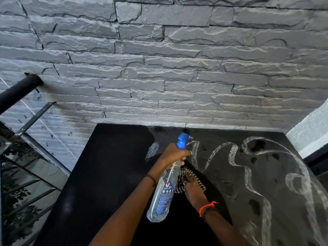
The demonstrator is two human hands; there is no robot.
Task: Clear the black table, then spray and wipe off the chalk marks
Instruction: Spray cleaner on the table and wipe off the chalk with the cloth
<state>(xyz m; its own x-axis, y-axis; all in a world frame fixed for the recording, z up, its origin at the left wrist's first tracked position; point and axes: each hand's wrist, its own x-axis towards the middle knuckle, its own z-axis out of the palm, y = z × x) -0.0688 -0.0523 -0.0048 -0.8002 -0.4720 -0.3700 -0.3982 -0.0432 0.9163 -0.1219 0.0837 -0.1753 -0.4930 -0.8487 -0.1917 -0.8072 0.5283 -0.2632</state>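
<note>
The black table [106,166] fills the lower middle of the head view, with looping white chalk marks [252,174] over its right half and wet spots among them. Its left half is dark and bare of chalk. My left hand [173,154] grips the neck of a clear spray bottle [164,194] with a blue nozzle, held tilted above the table with the nozzle toward the wall. My right hand [192,188] presses a striped cloth [188,176] flat on the table near the middle, just below the bottle.
A grey stone-clad wall [159,68] stands right behind the table. A black metal railing [23,121] with plants below runs along the left. A white wall corner [312,128] borders the table's far right.
</note>
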